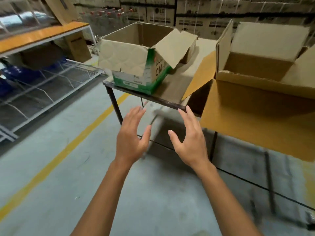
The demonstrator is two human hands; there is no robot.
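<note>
An open cardboard box with green printed sides (pixel 143 72) stands on the left end of a dark-framed table (pixel 146 97), its flaps spread outward. A larger plain brown box (pixel 255 92) sits open on the right, one flap hanging over the table's front edge. My left hand (pixel 131 138) and my right hand (pixel 189 138) are stretched out side by side in the air below and in front of the table edge. Fingers are straight and spread, palms facing each other, and they hold nothing. Neither hand touches a box.
A yellow line (pixel 68 147) runs across the grey concrete floor. White wire racks (pixel 42 92) under an orange-topped counter (pixel 39 36) stand at the left. Stacked printed cartons (pixel 187 16) line the back wall. A dark cable (pixel 255 184) runs under the table.
</note>
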